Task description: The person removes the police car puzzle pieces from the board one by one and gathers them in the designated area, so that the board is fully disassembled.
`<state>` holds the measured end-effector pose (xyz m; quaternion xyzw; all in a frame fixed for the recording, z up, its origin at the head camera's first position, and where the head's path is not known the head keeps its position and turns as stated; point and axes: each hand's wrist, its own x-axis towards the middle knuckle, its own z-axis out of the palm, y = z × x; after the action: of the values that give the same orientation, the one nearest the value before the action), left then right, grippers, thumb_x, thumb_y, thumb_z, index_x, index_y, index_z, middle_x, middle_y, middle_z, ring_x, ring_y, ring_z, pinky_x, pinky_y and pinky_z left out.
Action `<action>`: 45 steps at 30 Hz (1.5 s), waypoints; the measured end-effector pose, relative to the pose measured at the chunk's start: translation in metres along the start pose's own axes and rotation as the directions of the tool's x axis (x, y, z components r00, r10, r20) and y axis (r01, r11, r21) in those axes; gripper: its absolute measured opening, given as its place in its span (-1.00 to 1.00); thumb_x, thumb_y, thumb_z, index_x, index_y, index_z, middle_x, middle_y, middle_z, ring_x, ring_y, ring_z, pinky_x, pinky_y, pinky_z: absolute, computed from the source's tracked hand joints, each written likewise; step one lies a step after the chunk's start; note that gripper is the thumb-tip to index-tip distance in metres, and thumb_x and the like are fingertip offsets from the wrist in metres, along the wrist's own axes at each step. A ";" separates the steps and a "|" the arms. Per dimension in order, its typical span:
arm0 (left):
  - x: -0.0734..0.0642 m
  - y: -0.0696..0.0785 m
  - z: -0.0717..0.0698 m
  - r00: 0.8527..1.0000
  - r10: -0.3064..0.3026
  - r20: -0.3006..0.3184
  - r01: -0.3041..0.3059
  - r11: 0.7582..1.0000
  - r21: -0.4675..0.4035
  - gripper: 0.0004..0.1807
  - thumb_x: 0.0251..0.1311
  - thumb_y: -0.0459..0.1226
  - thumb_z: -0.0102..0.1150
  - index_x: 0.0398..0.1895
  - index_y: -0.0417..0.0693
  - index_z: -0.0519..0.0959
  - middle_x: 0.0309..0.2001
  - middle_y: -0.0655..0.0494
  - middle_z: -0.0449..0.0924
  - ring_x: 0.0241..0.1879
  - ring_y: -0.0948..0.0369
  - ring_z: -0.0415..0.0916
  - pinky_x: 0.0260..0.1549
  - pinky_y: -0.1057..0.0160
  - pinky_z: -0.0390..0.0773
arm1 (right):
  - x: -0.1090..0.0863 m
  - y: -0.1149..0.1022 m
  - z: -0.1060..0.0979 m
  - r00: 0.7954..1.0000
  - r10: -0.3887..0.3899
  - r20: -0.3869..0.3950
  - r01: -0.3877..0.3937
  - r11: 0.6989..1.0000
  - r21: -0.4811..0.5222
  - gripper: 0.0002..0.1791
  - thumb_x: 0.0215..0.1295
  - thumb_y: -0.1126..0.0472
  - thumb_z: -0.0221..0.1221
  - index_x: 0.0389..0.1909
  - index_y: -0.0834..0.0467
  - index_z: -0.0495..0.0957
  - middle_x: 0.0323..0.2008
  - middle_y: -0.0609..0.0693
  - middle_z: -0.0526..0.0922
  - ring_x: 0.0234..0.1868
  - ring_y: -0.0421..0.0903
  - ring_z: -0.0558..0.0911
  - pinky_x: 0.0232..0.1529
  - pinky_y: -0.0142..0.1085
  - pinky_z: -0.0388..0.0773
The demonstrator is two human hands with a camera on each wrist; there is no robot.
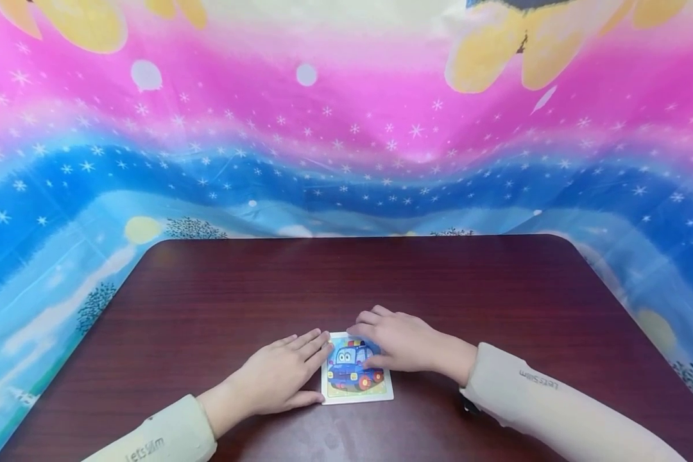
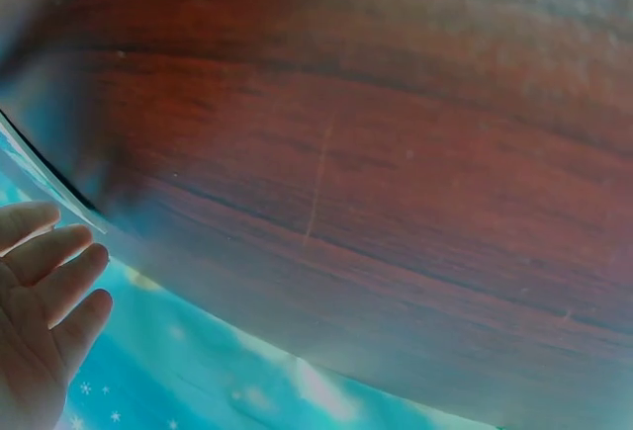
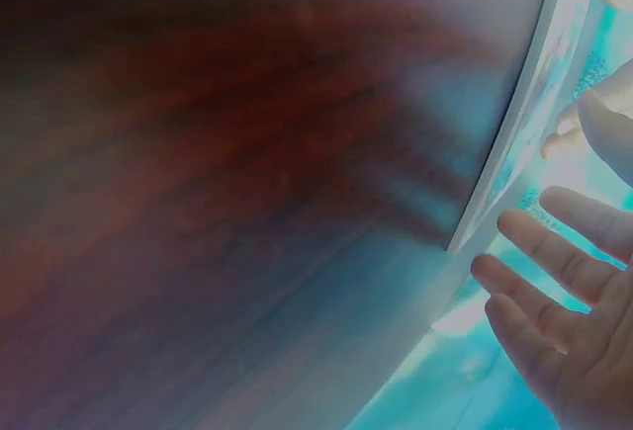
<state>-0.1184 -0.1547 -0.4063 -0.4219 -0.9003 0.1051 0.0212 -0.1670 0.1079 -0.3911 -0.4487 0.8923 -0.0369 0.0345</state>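
A square white-rimmed picture board (image 1: 346, 375) lies flat on the table, printed with a blue cartoon car that has eyes and red wheels. My left hand (image 1: 277, 375) lies along the board's left edge, fingers extended and thumb by the near left corner. From the right, my right hand (image 1: 401, 337) reaches over the far right part of the board, covering that corner. In the right wrist view, the board (image 3: 524, 119) shows edge-on beyond that hand (image 3: 574, 301), whose fingers are spread. The left wrist view shows the left hand (image 2: 45, 311) with straight fingers.
A dark red-brown wooden table (image 1: 237, 282) with rounded far corners carries the board. Behind it and along its sides hangs a pink and blue cloth (image 1: 346, 147) with snowflake prints. Light sleeves (image 1: 514, 378) cover both forearms.
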 end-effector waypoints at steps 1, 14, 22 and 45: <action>0.000 0.000 0.000 1.000 0.004 0.003 -0.004 1.000 0.004 -0.16 0.33 0.34 -0.16 0.45 -0.02 0.34 0.44 0.03 0.35 0.43 0.14 0.33 0.27 0.13 0.49 | 0.002 0.000 0.001 1.000 -0.002 0.001 0.002 1.000 0.003 -0.41 0.24 -0.17 0.29 0.23 0.01 0.53 0.03 -0.13 0.59 0.02 -0.16 0.51 -0.03 -0.29 0.63; 0.002 -0.001 0.000 0.999 0.044 0.015 -0.045 0.998 0.037 -0.18 0.33 0.33 -0.14 0.41 -0.03 0.38 0.41 0.03 0.40 0.40 0.15 0.37 0.26 0.14 0.50 | 0.020 0.001 0.007 0.998 0.037 0.050 -0.042 0.993 0.108 -0.56 0.23 -0.12 0.32 0.07 -0.02 0.62 -0.09 -0.15 0.56 -0.08 -0.22 0.46 -0.03 -0.33 0.58; 0.002 -0.001 0.001 0.999 0.047 0.007 -0.047 0.999 0.018 -0.19 0.33 0.31 -0.11 0.41 -0.06 0.38 0.40 -0.02 0.41 0.38 0.13 0.39 0.26 0.14 0.50 | 0.030 -0.001 0.007 0.997 0.052 0.064 -0.063 0.984 0.167 -0.58 0.19 -0.11 0.36 0.00 -0.02 0.62 -0.13 -0.15 0.56 -0.11 -0.22 0.43 -0.03 -0.32 0.56; -0.002 0.005 0.003 0.987 0.111 -0.120 -0.100 0.991 0.095 -0.37 0.30 0.21 0.08 0.23 0.01 0.57 0.22 -0.01 0.60 0.23 0.13 0.56 0.11 0.21 0.61 | 0.041 -0.008 0.006 0.988 0.078 0.130 -0.112 0.955 0.275 -0.60 0.17 0.05 0.41 -0.03 0.06 0.53 -0.14 -0.12 0.52 -0.10 -0.20 0.38 -0.02 -0.32 0.49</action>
<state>-0.1142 -0.1539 -0.4105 -0.4732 -0.8681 0.1191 0.0906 -0.1846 0.0699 -0.3974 -0.3971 0.8949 -0.1354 0.1521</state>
